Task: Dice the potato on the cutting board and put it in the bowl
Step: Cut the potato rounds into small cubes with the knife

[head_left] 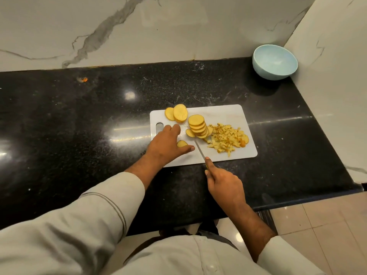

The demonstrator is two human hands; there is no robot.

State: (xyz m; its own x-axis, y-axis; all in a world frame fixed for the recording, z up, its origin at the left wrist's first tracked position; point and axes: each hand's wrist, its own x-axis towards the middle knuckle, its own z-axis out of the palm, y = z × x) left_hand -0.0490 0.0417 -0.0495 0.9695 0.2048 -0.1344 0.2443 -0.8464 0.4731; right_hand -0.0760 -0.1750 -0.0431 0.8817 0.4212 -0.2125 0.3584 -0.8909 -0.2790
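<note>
Black speckled stone table (79, 120) with a white marble wall (139, 30) behind it and another marble panel on the right, so it's basically a corner setup. White cutting board (228, 116) sits toward the right of the table, handle slot on its left end.

On the board: two potato slices (177, 114) overlapping at the far left corner, a leaning stack of round slices (197, 126) around the middle, and a pile of diced potato (226, 139) spread out just right of the stack. One more single slice (181, 143) lies near the left edge, partly hidden by the left hand.

Left hand (166, 144) reaches in from the lower left, forearm angled up and right, sleeve pushed back from the wrist. Fingers are stretched out flat over the left part of the board, thumb sticking out to the right toward the blade. It's spread open, not gripping anything, fingertips near the handle slot.

Right hand (223, 182) comes in from the lower right and is wrapped around the knife (199, 150) handle, index finger laid straight along the top of the blade. The blade points up and left, tip right at the near edge of the slice stack.

Light blue bowl (275, 62) is way off in the far right corner by the wall, well apart from the board, and looks empty.
</note>
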